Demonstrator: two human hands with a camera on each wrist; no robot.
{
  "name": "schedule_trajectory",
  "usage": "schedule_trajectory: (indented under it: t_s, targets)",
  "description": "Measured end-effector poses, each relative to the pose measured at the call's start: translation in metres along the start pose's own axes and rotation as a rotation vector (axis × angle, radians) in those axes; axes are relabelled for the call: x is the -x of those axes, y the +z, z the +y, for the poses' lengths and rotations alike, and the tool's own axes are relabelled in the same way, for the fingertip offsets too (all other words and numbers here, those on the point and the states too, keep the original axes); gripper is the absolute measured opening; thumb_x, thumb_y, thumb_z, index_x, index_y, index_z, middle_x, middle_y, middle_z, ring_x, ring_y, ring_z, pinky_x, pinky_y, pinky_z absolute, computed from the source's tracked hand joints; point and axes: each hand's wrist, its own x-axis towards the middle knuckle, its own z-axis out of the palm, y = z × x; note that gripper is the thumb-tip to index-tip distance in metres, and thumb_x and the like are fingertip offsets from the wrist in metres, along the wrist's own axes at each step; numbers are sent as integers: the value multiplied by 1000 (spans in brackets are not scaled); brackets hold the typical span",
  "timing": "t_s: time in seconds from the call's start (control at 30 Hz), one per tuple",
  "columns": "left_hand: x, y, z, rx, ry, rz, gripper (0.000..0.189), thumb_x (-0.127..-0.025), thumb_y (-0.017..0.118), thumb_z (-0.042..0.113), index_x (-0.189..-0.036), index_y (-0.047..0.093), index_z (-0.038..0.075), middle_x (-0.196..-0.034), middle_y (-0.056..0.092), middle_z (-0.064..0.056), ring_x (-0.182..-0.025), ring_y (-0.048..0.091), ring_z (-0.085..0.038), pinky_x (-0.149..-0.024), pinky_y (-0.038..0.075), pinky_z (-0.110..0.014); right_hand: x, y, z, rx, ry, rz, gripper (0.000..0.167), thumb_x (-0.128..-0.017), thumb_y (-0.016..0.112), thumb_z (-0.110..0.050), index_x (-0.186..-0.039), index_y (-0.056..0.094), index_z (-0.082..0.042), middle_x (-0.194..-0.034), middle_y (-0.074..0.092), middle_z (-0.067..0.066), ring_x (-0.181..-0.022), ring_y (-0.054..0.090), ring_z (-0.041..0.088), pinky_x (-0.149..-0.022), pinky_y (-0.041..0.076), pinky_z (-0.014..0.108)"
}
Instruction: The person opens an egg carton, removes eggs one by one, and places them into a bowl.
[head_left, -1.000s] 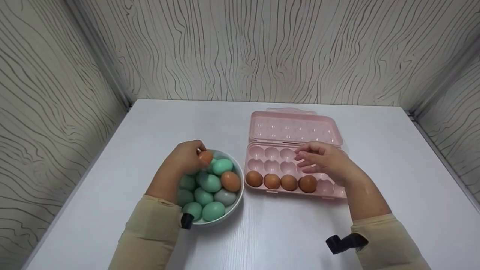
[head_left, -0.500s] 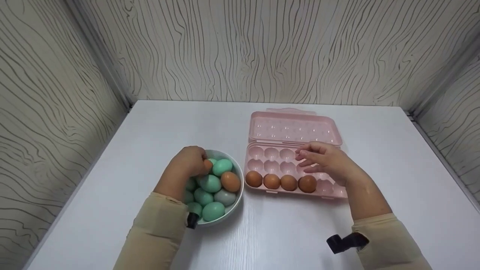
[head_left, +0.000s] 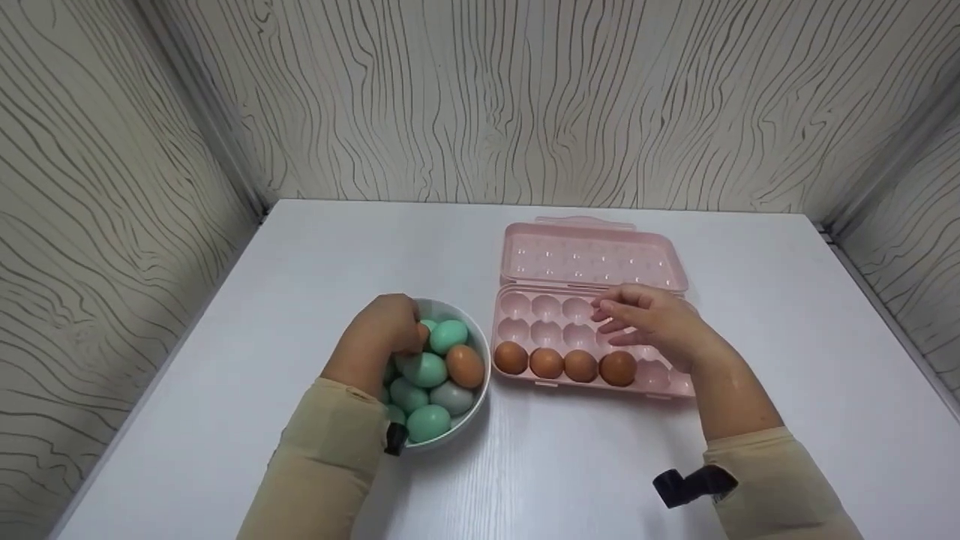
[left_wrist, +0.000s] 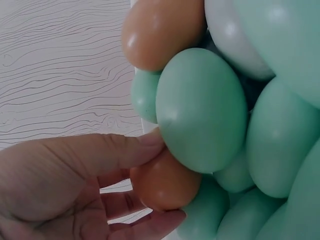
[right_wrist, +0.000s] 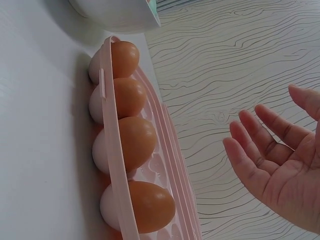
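My left hand (head_left: 382, 330) reaches into the white bowl (head_left: 487, 382) at its far left side. In the left wrist view its thumb and fingers grip a brown egg (left_wrist: 165, 185) that lies among green eggs (left_wrist: 202, 110). My right hand (head_left: 652, 322), fingers loosely spread and holding nothing, hovers over the right part of an open pink egg carton (head_left: 592, 259). Several brown eggs (head_left: 580, 366) fill the left part of the carton's front row. The right hand hides some of the carton's cups.
Another brown egg (head_left: 465, 367) and a grey egg (head_left: 451, 398) lie at the bowl's right side. Bowl and carton stand close together on a white table (head_left: 555, 465). Wood-grain patterned panels (head_left: 480, 105) enclose the table at the back and sides.
My left hand has moved slightly right and down into the bowl, and the brown egg at its fingers is now more hidden from the head view. The right hand has stayed put.
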Motion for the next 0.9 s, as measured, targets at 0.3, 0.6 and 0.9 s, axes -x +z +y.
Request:
schedule_trajectory:
  t_s: [0.3,0.6,0.9]
  targets:
    - [-1,2,6,-34,-33,2,14,-86,56,12,-88,68,4,-90,62,-9,-74,51,-23,-68,45,-33,0,-1,2,14,10,-4,43,-91,55,-34,-114,54,2,-108,58,16,-100,58,32,-83,49,38]
    - [5,-3,11,-79,-28,36,14,-80,56,4,-88,67,4,-85,61,-7,-73,51,-22,-67,46,-34,0,-3,3,26,12,-6,47,-91,54,-34,-115,51,6,-106,59,13,-100,58,31,-83,50,38]
    - [6,-8,12,5,-23,19,46,-83,55,7,-129,50,9,-126,52,-10,-112,47,-26,-95,39,-44,-2,-5,3,9,0,-15,46,-92,54,-32,-115,50,8,-108,56,18,-97,59,26,-85,48,40]
